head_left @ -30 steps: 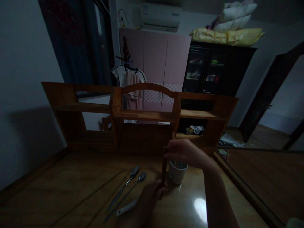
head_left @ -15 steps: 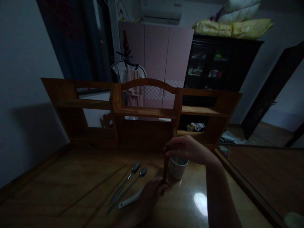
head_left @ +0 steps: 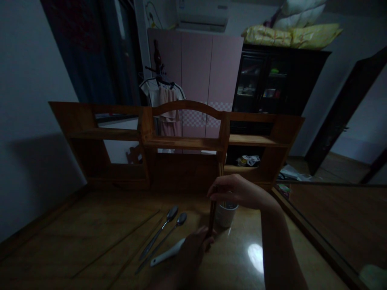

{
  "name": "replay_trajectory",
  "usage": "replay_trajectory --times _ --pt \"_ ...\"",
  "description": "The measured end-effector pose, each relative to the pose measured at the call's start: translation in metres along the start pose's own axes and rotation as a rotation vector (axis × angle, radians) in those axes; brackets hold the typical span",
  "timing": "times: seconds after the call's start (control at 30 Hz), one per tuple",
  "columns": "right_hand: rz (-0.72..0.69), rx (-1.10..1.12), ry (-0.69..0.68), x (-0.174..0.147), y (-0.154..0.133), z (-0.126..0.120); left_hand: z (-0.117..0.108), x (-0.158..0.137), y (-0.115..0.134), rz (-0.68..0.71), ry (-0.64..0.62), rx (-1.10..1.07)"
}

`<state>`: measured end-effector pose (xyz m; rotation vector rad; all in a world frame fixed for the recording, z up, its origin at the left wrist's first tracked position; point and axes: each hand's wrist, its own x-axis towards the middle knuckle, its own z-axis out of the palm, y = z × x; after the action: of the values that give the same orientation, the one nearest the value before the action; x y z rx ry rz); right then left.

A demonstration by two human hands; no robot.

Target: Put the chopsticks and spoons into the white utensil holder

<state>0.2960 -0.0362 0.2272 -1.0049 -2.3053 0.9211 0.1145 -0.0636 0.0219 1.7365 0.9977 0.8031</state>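
Chopsticks [head_left: 212, 217], dark reddish-brown and slim, are standing nearly upright right between the two hands, though it's too dim to count them. Right hand [head_left: 234, 190] is up top with its fingertips pinched on the upper end, wrist bent over. Left hand [head_left: 196, 245] is lower and closer to the camera, fingers curled around the bottom end. So the hands are apart from each other, but both are clamped on the same bundle. Just beside it, under the right hand, there's a round pale cup [head_left: 225, 218] with lighter sticks [head_left: 221, 169] poking out, wood-coloured and straight, partly blocked by that hand. Over on the other side are two metal spoons [head_left: 172, 214], shiny oval bowls on long thin handles, lying side by side. Next to those is a smooth white spoon [head_left: 167, 255] with a small hole near the end of its handle, its other end hidden by the left hand. Further left, what look like two thin sticks [head_left: 117, 242] lie slanted on the table [head_left: 90, 217], which is yellowish wood, glossy enough to throw back a bright blob of light. Behind it all is a wooden rack [head_left: 184, 143] with square cubbies and an arched middle.
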Motion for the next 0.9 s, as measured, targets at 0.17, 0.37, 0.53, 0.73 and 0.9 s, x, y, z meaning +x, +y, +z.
replay_trajectory --times 0.17,0.37,0.53,0.73,0.9 --pt "-0.004 -0.063 0.050 0.0009 0.0027 0.0003 -0.0003 -0.0019 0.0025 0.012 0.037 0.073" --pt "-0.008 -0.063 0.161 0.0025 0.0013 0.0019 -0.0007 0.0012 0.0039 0.020 0.037 0.093" --pt "-0.004 -0.084 0.166 0.0038 0.0042 0.0022 -0.0011 0.0023 0.0036 0.029 0.046 0.117" --pt "0.012 -0.139 0.111 0.0046 0.0073 0.0023 -0.0039 0.0008 0.0067 0.084 0.043 0.082" --pt "0.051 -0.120 0.102 0.0038 0.0104 0.0009 -0.0068 0.0015 0.0094 0.067 0.038 0.097"
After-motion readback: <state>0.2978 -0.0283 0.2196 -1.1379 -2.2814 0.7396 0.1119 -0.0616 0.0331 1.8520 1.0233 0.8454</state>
